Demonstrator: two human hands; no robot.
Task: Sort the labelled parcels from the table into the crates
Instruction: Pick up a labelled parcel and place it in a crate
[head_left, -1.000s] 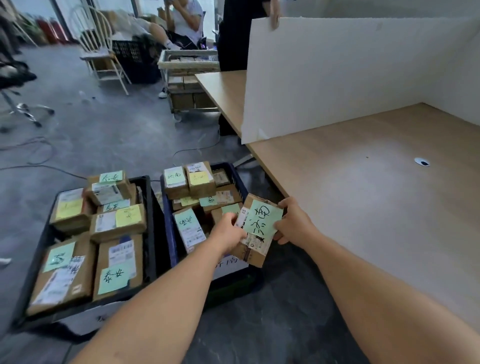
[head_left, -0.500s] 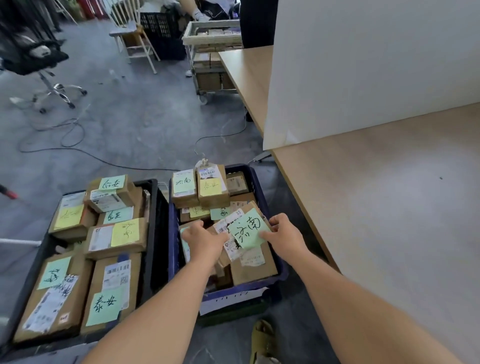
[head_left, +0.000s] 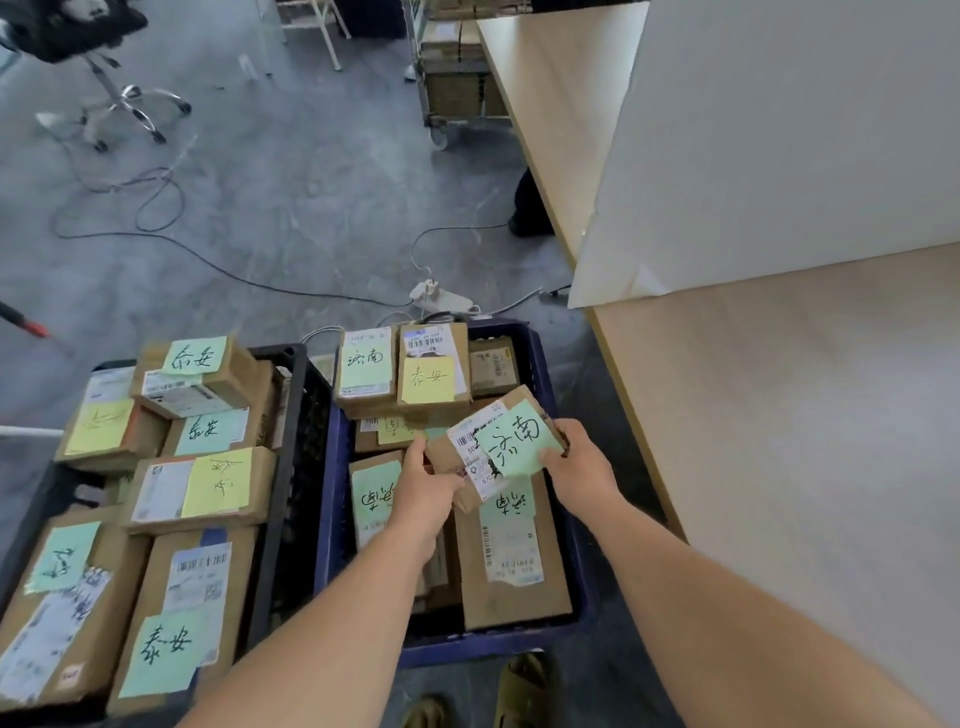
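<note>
Lower now than a second ago, the small brown cardboard parcel with a green handwritten note has come off the table side and hangs tilted over the dark blue plastic crate, above the parcels packed there. That crate stands on the grey floor just beside the near left edge of the pale wooden table. It holds brown boxes with green and yellow notes: two upright ones at its far left corner, a small unlabelled one at the far right corner, and longer flat ones along its near side. Just to its left, touching or nearly so, the black plastic crate is filled with similar brown parcels, stacked in two layers at its far end.

The left hand grips the parcel's lower left edge, fingers curled under it. The right hand pinches the right end, thumb on the green note.
</note>
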